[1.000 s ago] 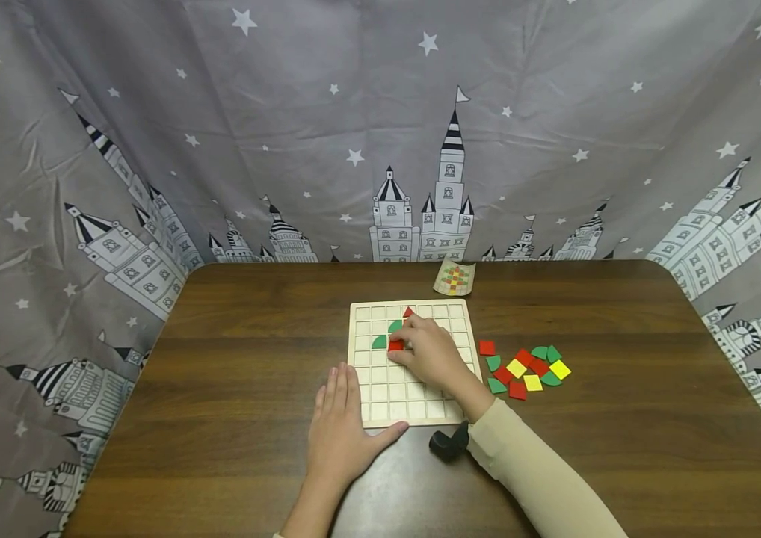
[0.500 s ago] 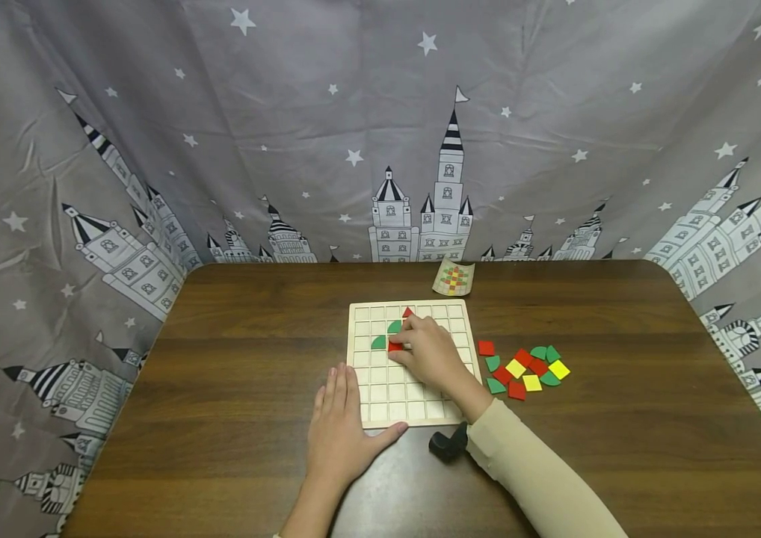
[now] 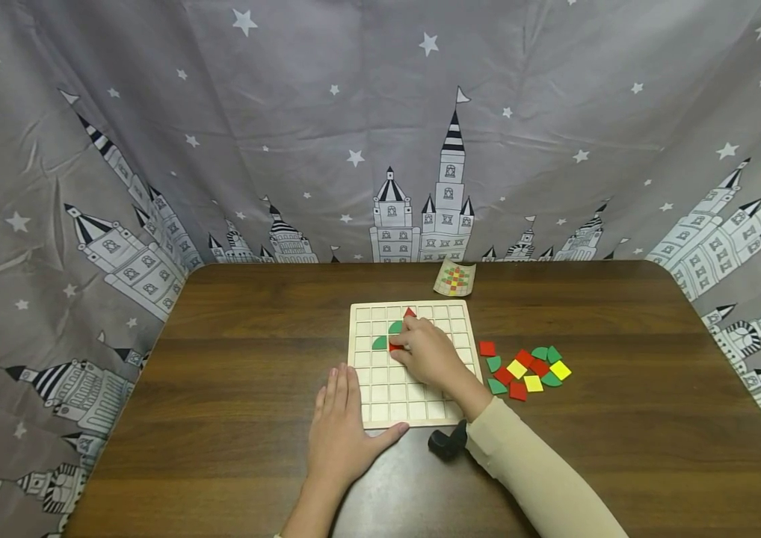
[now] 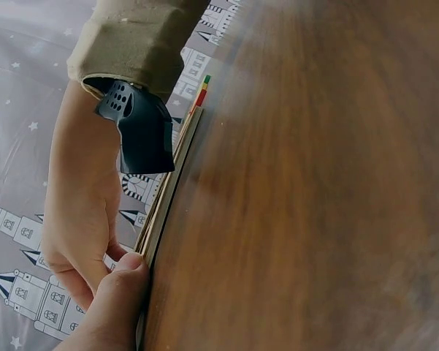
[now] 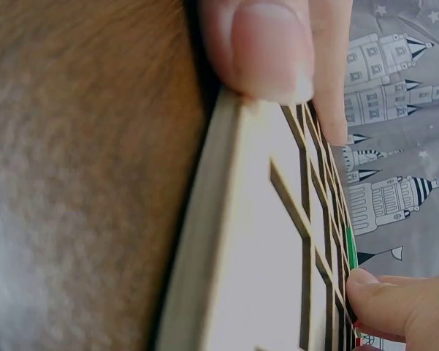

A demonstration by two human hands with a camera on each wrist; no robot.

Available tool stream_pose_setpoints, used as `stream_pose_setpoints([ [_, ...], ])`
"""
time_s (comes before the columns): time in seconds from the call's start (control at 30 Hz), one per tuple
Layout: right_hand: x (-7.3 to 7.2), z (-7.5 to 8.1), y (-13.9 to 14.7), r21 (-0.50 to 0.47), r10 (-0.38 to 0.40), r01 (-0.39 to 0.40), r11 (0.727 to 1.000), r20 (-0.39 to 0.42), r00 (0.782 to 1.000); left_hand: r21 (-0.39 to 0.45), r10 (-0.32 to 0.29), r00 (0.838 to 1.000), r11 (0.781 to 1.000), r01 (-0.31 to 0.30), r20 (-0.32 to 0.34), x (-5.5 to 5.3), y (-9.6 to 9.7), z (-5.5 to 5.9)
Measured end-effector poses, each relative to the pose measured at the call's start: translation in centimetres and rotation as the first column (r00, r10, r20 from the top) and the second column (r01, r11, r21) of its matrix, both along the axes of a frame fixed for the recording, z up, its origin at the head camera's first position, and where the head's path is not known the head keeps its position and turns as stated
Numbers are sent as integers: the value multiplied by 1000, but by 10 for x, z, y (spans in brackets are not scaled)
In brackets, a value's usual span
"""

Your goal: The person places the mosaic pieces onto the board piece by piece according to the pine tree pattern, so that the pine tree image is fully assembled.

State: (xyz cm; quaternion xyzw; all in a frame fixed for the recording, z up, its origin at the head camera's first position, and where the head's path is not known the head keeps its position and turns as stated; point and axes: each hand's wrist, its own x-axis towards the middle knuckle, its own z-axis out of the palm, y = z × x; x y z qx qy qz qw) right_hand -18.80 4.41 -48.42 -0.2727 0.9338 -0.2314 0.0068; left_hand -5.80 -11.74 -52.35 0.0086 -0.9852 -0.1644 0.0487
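Note:
A pale wooden grid board (image 3: 377, 392) lies on the brown table. My left hand (image 3: 336, 430) is spread at its lower left corner, fingertips on the left edge and thumb along the near edge; that thumb (image 4: 124, 285) also shows in the left wrist view. My right hand (image 3: 430, 359) reaches over the board, thumb and fingers pinching a red square tile (image 3: 395, 347), partly hidden by them. Beside it sit two green quarter-round tiles, one to the left (image 3: 380, 343) and one above (image 3: 395, 327). A red triangle tile (image 3: 410, 312) lies in the top row.
Right of the board is a loose group of red, green and yellow tiles (image 3: 534, 381). A small curled pattern card (image 3: 454, 278) stands behind the board. A black wrist camera (image 3: 446, 444) hangs under the right wrist. A grey castle-print curtain (image 3: 300, 134) rises behind the table.

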Motion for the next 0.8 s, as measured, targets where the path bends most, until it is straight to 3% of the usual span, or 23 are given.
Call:
stream_pose_setpoints([
  [0.37,-4,2,0,-30,20,-20,999,15,1000,13,0,1000,1000,0,-7,0,1,2],
  [0.8,-9,-2,2,-84,-10,15,996,54,998,9,-3,1000,1000,3,4,0,1,1],
])
